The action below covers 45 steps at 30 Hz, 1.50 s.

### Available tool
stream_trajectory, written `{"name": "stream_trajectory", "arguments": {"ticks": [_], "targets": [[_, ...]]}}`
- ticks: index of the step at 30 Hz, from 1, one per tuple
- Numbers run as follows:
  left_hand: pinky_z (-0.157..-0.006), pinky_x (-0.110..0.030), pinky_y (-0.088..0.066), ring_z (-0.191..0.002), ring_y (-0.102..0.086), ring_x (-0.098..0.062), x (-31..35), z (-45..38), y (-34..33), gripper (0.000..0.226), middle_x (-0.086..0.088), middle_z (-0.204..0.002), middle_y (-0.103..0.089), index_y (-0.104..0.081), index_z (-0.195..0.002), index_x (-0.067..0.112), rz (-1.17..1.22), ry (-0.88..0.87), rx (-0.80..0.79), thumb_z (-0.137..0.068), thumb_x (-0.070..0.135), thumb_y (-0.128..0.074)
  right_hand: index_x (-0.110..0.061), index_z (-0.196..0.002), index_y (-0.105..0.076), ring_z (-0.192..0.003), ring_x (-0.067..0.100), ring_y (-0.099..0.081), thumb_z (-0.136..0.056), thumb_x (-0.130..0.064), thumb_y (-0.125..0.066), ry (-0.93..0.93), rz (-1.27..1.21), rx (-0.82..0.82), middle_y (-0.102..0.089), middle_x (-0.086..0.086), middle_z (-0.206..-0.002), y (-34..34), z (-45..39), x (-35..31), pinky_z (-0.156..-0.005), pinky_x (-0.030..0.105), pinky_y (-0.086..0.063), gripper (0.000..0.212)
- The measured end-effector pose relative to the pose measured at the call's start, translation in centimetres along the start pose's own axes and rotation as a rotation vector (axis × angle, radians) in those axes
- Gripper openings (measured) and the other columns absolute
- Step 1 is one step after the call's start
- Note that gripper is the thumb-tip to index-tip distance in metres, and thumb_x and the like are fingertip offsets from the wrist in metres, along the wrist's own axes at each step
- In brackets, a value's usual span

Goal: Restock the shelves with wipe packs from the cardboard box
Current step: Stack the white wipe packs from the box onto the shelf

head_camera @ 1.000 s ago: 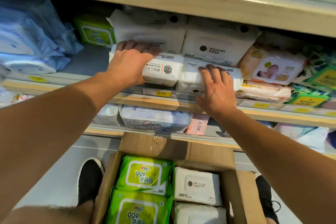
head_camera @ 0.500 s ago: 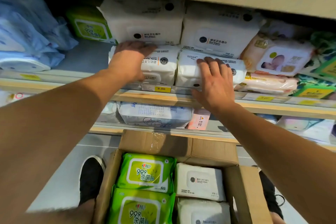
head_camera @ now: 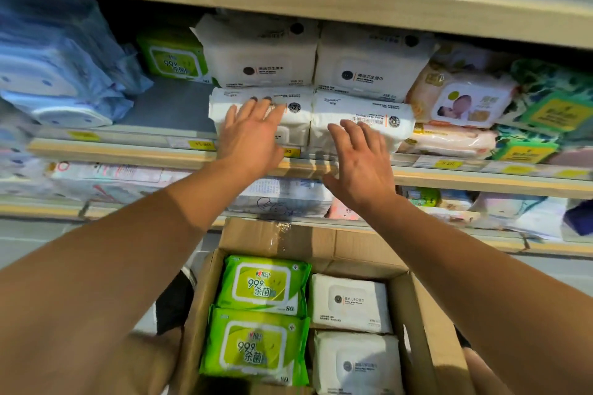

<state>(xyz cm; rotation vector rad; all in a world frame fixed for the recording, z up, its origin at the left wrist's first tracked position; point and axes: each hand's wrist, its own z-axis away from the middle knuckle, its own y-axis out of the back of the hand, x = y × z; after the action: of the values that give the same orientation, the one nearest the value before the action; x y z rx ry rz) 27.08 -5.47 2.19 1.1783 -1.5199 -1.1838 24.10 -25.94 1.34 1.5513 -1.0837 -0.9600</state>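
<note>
Two white wipe packs lie side by side at the front of the middle shelf (head_camera: 128,151): the left white pack (head_camera: 298,112) and the right white pack (head_camera: 362,115). My left hand (head_camera: 250,135) is spread flat with straight fingers against the left pack. My right hand (head_camera: 359,157) is open in front of the right pack, fingers straight; contact is unclear. Below me stands the cardboard box (head_camera: 426,330), holding two green wipe packs (head_camera: 263,285) on the left and two white packs (head_camera: 349,305) on the right.
Two larger white packs (head_camera: 263,54) are stacked behind the front ones. A green pack (head_camera: 173,58) and blue packs (head_camera: 54,64) sit to the left, with bare shelf between. Pink baby-wipe packs (head_camera: 462,99) crowd the right. A lower shelf (head_camera: 481,183) holds more packs.
Both hands have drawn back from the two front white packs and their fingers have spread; the packs now sit further in on the shelf. The view has tilted slightly.
</note>
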Motion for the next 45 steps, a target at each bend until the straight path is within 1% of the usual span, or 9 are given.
{"name": "stream_trajectory", "arguments": {"ticks": [3, 7, 13, 19, 25, 29, 37, 40, 45], "targets": [[-0.116, -0.045, -0.016, -0.141, -0.023, -0.027, 1.7, 3.8, 0.1, 0.073, -0.006, -0.154, -0.029, -0.029, -0.148, 0.021, 0.127, -0.015, 0.009, -0.085, 0.038, -0.062, -0.017, -0.148, -0.031, -0.14, 0.032, -0.023, -0.08, -0.039, -0.069, 0.031, -0.024, -0.01, -0.031, 0.008, -0.153, 0.4, 2.9, -0.7, -0.117, 0.046, -0.016, 0.081], [-0.113, -0.042, -0.026, -0.136, -0.033, -0.03, 3.8, 8.9, -1.0, 0.071, -0.009, -0.149, -0.038, -0.037, -0.144, 0.016, 0.249, -0.016, -0.023, -0.083, 0.038, -0.065, -0.014, -0.144, -0.037, -0.136, 0.035, -0.033, -0.075, -0.038, -0.072, 0.044, -0.071, -0.056, -0.039, 0.011, -0.147, -0.2, 7.6, -0.7, -0.113, 0.05, -0.026, 0.081], [-0.108, -0.043, -0.035, -0.128, -0.044, -0.03, 7.7, 15.9, -4.2, 0.069, -0.007, -0.141, -0.048, -0.044, -0.14, 0.017, 0.307, -0.068, -0.136, -0.078, 0.043, -0.06, -0.021, -0.149, -0.027, -0.142, 0.029, -0.021, -0.084, -0.045, -0.063, -0.016, -0.091, -0.28, -0.029, 0.004, -0.153, -1.2, 15.2, 0.8, -0.118, 0.043, -0.018, 0.078], [-0.106, -0.042, -0.037, -0.125, -0.046, -0.031, 12.0, 20.5, -7.4, 0.069, -0.006, -0.141, -0.049, -0.044, -0.14, 0.016, 0.32, -0.147, -0.28, -0.078, 0.038, -0.065, -0.022, -0.15, -0.022, -0.143, 0.028, -0.017, -0.085, -0.043, -0.063, -0.06, -0.052, -0.473, -0.024, 0.003, -0.155, -3.1, 22.8, 3.0, -0.118, 0.039, -0.013, 0.079], [-0.105, -0.043, -0.038, -0.127, -0.044, -0.031, 15.3, 23.1, -11.3, 0.069, -0.008, -0.142, -0.047, -0.042, -0.142, 0.015, 0.314, -0.227, -0.448, -0.08, 0.034, -0.066, -0.02, -0.15, -0.022, -0.141, 0.029, -0.021, -0.084, -0.043, -0.066, -0.181, -0.151, -0.656, -0.027, 0.004, -0.153, -6.5, 28.3, 4.5, -0.117, 0.04, -0.023, 0.083], [-0.105, -0.039, -0.038, -0.127, -0.043, -0.029, 17.0, 24.6, -14.5, 0.07, -0.006, -0.144, -0.045, -0.04, -0.143, 0.016, 0.318, -0.252, -0.567, -0.081, 0.035, -0.066, -0.02, -0.148, -0.025, -0.138, 0.028, -0.027, -0.084, -0.04, -0.068, -0.253, -0.21, -0.74, -0.028, 0.003, -0.151, -8.5, 30.7, 5.4, -0.114, 0.041, -0.03, 0.08], [-0.107, -0.041, -0.034, -0.131, -0.036, -0.029, 18.1, 25.8, -21.5, 0.085, -0.006, -0.149, -0.033, -0.031, -0.144, 0.016, 0.201, -0.283, -0.803, -0.072, 0.035, -0.072, -0.016, -0.15, -0.024, -0.135, 0.03, -0.028, -0.085, -0.029, -0.066, -0.369, -0.394, -0.846, -0.028, 0.006, -0.149, -12.5, 31.9, 5.8, -0.114, 0.037, -0.027, 0.078], [-0.109, -0.04, -0.032, -0.132, -0.032, -0.028, 18.0, 25.7, -23.4, 0.09, -0.006, -0.149, -0.03, -0.026, -0.146, 0.014, 0.169, -0.225, -0.867, -0.072, 0.035, -0.073, -0.016, -0.15, -0.023, -0.135, 0.029, -0.027, -0.085, -0.028, -0.066, -0.401, -0.419, -0.866, -0.028, 0.005, -0.149, -14.4, 32.0, 5.9, -0.113, 0.036, -0.028, 0.079], [-0.107, -0.042, -0.036, -0.129, -0.03, -0.029, 18.5, 26.2, -25.6, 0.105, -0.005, -0.143, -0.032, -0.017, -0.147, 0.014, 0.172, -0.1, -0.958, -0.066, 0.034, -0.081, -0.015, -0.149, -0.025, -0.135, 0.028, -0.028, -0.081, -0.023, -0.07, -0.444, -0.43, -0.876, -0.028, 0.004, -0.149, -16.6, 31.9, 6.3, -0.111, 0.034, -0.031, 0.082]]}}
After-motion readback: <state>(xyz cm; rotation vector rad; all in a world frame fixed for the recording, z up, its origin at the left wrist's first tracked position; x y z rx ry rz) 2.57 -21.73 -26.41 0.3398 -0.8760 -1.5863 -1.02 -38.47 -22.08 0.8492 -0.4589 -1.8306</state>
